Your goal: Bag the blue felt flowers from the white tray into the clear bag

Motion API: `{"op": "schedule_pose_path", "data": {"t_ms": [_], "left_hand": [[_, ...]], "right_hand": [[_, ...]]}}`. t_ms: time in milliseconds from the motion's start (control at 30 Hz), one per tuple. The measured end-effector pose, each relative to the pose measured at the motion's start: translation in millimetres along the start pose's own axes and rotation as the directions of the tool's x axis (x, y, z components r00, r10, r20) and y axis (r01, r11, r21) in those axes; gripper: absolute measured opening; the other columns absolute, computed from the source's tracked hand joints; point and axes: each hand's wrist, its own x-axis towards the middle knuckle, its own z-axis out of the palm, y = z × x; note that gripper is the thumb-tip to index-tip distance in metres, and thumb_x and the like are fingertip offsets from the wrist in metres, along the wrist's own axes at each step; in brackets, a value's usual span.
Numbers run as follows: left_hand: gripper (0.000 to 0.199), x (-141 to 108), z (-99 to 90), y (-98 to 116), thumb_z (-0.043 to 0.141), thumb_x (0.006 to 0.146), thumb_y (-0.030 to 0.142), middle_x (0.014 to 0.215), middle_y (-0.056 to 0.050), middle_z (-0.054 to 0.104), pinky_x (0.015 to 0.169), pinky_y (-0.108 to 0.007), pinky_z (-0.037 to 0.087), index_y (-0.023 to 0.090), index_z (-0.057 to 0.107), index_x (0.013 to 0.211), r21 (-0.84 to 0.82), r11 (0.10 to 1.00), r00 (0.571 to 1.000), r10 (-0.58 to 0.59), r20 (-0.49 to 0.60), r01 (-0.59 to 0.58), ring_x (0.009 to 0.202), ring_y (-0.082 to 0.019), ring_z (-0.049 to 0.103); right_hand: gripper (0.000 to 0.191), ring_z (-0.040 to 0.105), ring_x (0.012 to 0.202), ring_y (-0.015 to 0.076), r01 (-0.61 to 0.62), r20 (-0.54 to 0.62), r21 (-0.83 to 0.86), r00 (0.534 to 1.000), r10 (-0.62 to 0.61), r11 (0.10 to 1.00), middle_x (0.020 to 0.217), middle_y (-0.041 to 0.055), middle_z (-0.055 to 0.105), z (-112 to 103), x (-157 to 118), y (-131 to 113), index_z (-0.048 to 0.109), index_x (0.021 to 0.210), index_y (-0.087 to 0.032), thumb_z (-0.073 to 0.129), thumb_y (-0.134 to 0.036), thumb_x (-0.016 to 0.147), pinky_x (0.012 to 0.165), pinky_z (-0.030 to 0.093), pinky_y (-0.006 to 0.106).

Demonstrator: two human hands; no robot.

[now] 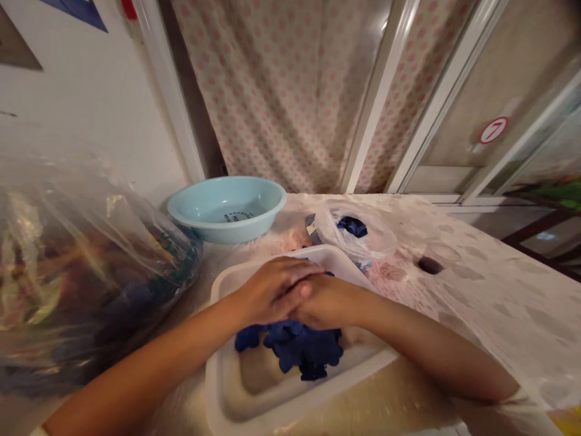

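My left hand (275,287) and my right hand (324,300) are clasped together above a white tray (254,418). The left fingers lie closed across the right hand, and the right fingers are mostly hidden beneath. Anything between the palms is out of sight. Right under my hands is a heap of dark blue, scalloped pieces (304,348) that look like cloth petals or flowers. A smaller blue piece (247,339) rests at the heap's left side. More blue shows behind my hands, inside the tray.
Behind the tray stand a light blue basin (227,229) and a clear plastic bag (376,239) with blue pieces inside. A clear cup (433,259) with dark contents is on the patterned tablecloth (512,303). At left bulges a large plastic bag (91,272).
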Motion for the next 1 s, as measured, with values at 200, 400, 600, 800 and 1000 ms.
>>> {"op": "schedule_pose_path", "data": {"t_ms": [200, 400, 600, 800, 1000], "left_hand": [[0.068, -1, -0.8, -28, 0.011, 0.088, 0.055, 0.090, -0.009, 0.066, 0.073, -0.034, 0.049, 0.012, 0.063, 0.094, -0.400, 0.819, 0.854, -0.500, -0.145, 0.412, 0.081, -0.021, 0.061], [0.028, 4, 1.7, -22, 0.053, 0.078, 0.036, 0.071, -0.002, 0.063, 0.046, -0.021, 0.045, 0.013, 0.060, 0.093, -0.385, 0.773, 0.841, -0.540, 0.016, 0.504, 0.056, -0.013, 0.058], [0.015, 3, 2.3, -28, 0.055, 0.075, 0.024, 0.050, 0.004, 0.054, 0.038, -0.019, 0.040, 0.013, 0.059, 0.084, -0.372, 0.724, 0.787, -0.616, 0.028, 0.581, 0.040, -0.010, 0.049], [0.007, 2, 3.6, -33, 0.054, 0.075, 0.021, 0.043, 0.005, 0.048, 0.036, -0.019, 0.037, 0.015, 0.055, 0.071, -0.293, 0.695, 0.725, -0.689, -0.008, 0.657, 0.036, -0.010, 0.046], [0.011, 2, 3.0, -31, 0.045, 0.081, 0.024, 0.046, 0.005, 0.048, 0.039, -0.020, 0.036, 0.017, 0.053, 0.075, -0.252, 0.745, 0.755, -0.651, -0.075, 0.618, 0.039, -0.011, 0.048]], "right_hand": [[0.024, 0.051, 0.060, 0.0115, -0.244, -0.152, 0.103, 0.954, 0.257, 0.964, 0.067, 0.0031, 0.059, -19, 2, 22, 0.056, 0.075, -0.014, 0.041, -0.027, 0.089, 0.059, 0.035, 0.023], [0.035, 0.050, 0.053, 0.0086, -0.373, -0.114, 0.302, 0.900, 0.422, 0.877, 0.054, -0.0003, 0.054, -14, -2, 41, 0.051, 0.063, -0.014, 0.035, -0.027, 0.092, 0.056, 0.035, 0.020], [0.038, 0.054, 0.056, 0.0111, -0.517, -0.060, 0.148, 0.846, 0.529, 0.843, 0.060, 0.0042, 0.059, -12, 0, 36, 0.056, 0.062, -0.014, 0.035, -0.030, 0.091, 0.056, 0.037, 0.022], [0.032, 0.054, 0.055, 0.0149, -0.700, -0.074, -0.083, 0.714, 0.696, 0.709, 0.064, 0.0101, 0.061, -9, -3, 44, 0.063, 0.071, -0.012, 0.039, -0.025, 0.088, 0.053, 0.032, 0.026], [0.030, 0.041, 0.046, 0.0073, -0.567, 0.016, 0.081, 0.823, 0.567, 0.820, 0.052, -0.0001, 0.053, -9, -3, 43, 0.058, 0.059, -0.014, 0.049, -0.027, 0.083, 0.048, 0.024, 0.022]]}}
